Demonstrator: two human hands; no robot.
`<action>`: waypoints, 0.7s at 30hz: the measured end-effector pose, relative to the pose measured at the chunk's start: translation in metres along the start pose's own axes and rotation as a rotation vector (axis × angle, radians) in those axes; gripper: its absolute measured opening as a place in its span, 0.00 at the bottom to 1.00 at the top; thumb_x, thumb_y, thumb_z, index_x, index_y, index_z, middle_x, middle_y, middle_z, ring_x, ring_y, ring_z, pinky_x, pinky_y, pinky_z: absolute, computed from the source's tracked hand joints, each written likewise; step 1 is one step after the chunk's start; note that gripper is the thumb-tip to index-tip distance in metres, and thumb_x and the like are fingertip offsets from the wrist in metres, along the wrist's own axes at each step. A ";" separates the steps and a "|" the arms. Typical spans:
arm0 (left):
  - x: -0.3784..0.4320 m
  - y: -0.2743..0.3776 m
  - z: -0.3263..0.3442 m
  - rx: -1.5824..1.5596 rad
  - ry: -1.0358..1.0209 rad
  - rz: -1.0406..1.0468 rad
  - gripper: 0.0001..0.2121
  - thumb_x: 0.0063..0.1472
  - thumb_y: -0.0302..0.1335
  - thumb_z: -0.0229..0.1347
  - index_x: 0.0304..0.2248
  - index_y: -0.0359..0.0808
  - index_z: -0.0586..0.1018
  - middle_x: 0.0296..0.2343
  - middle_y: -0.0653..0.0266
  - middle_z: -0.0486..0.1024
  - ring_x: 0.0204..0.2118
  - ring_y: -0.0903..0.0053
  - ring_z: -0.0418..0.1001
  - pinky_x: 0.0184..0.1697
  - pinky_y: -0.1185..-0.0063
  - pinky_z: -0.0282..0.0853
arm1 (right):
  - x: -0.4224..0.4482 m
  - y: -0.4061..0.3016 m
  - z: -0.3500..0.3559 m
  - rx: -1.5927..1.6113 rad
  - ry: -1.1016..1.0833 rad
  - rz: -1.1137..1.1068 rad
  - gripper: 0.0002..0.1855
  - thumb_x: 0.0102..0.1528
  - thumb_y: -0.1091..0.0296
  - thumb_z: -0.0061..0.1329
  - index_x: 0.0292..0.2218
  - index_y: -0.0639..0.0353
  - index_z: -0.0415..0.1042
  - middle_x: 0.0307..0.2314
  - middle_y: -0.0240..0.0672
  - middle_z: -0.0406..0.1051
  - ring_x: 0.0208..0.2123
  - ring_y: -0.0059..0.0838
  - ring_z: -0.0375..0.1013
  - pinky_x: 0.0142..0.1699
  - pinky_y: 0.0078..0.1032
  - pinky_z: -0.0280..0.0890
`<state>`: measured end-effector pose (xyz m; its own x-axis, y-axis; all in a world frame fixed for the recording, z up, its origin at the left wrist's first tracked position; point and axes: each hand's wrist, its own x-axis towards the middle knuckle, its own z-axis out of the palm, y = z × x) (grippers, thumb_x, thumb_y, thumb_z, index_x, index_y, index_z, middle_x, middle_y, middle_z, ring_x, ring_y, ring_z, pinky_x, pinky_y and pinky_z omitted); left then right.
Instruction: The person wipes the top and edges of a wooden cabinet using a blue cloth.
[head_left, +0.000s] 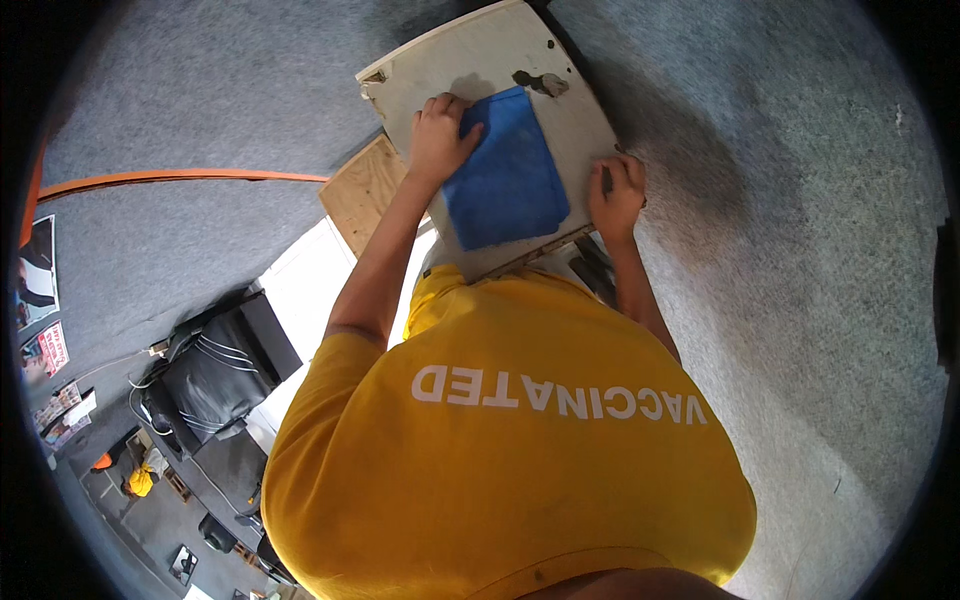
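Note:
A folded blue cloth (510, 176) lies flat on a worn, pale board-topped table (480, 45). My left hand (442, 139) rests at the cloth's upper left edge, thumb on the fabric and fingers bent on the tabletop; whether it pinches the cloth cannot be told. My right hand (619, 191) is at the table's right edge, apart from the cloth, with its fingers curled; nothing plainly shows in it. A dark, chipped patch (541, 81) marks the tabletop beyond the cloth.
A wooden board (364, 191) adjoins the table on the left, near a white surface (309, 277). Further left are a black bag (221, 367) and cables. Grey carpet-like material surrounds the table. Another person in yellow (141, 480) appears far off at lower left.

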<state>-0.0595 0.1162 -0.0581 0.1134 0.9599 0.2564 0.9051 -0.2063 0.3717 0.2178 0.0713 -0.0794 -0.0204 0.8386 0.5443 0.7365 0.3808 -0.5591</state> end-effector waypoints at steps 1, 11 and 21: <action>0.002 0.001 0.001 -0.001 -0.001 0.002 0.17 0.48 0.36 0.59 0.38 0.37 0.76 0.38 0.59 0.70 0.42 0.65 0.67 0.43 0.70 0.63 | -0.001 0.001 0.001 0.002 0.013 0.003 0.04 0.46 0.76 0.50 0.28 0.63 0.72 0.30 0.40 0.67 0.34 0.40 0.67 0.38 0.33 0.63; -0.006 0.020 -0.016 -0.042 0.173 -0.049 0.12 0.48 0.27 0.58 0.35 0.36 0.76 0.33 0.57 0.69 0.40 0.62 0.66 0.44 0.70 0.65 | 0.005 -0.001 0.000 0.053 -0.040 0.046 0.04 0.49 0.74 0.49 0.29 0.62 0.72 0.32 0.41 0.67 0.35 0.42 0.66 0.41 0.33 0.62; -0.026 0.019 -0.026 -0.112 0.073 0.046 0.08 0.46 0.22 0.56 0.30 0.36 0.76 0.30 0.60 0.71 0.37 0.63 0.68 0.42 0.71 0.66 | 0.059 -0.040 0.018 0.272 -0.194 -0.056 0.18 0.45 0.68 0.57 0.40 0.57 0.71 0.37 0.39 0.68 0.41 0.42 0.67 0.46 0.34 0.62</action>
<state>-0.0556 0.0826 -0.0344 0.1198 0.9334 0.3382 0.8479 -0.2734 0.4542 0.1754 0.1123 -0.0363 -0.2030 0.8620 0.4644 0.5236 0.4963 -0.6924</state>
